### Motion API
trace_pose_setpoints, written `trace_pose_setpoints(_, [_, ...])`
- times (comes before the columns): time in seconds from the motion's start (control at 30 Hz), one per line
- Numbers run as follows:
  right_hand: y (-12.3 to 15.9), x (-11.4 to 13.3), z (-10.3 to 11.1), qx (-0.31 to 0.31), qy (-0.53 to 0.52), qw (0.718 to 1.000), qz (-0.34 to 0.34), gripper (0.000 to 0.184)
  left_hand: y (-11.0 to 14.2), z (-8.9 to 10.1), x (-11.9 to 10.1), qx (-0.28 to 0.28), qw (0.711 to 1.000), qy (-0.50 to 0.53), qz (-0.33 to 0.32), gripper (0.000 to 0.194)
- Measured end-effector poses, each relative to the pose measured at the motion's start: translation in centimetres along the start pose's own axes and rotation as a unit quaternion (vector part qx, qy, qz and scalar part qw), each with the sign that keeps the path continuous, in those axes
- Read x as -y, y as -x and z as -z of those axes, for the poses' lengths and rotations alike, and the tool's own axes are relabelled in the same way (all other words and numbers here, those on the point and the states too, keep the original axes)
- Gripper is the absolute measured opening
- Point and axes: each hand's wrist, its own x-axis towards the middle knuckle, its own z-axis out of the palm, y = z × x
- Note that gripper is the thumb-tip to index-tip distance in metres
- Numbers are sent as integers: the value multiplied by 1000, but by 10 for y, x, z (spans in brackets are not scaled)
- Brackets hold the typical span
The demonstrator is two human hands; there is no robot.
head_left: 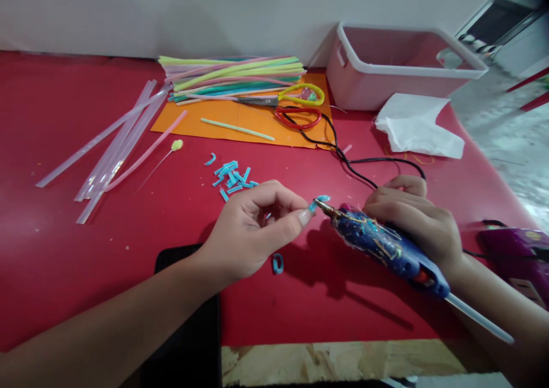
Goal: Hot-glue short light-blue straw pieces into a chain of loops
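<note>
Between thumb and forefinger, my left hand pinches a short blue pipe cleaner piece. My right hand is wrapped round a blue glue gun, whose metal nozzle touches or nearly touches that piece. A clear glue stick juts out of the gun's rear. Below my left hand, a small bent blue loop lies on the red table. Just beyond that hand is a loose pile of cut blue pieces. The fingers of my right hand are partly hidden behind the gun.
Colourful pipe cleaners and scissors lie on orange paper. Clear glue sticks lie at left, a pink bin and white cloth at back right. A black cord, purple power box and black tablet-like object are nearer.
</note>
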Motion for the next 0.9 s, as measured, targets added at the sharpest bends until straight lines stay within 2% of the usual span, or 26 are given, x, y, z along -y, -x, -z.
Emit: trace_pose_setpoints(0.9, [-1,1,1,-3,8,1000,3,9,1,0,0,-1,1000,-11,2,13])
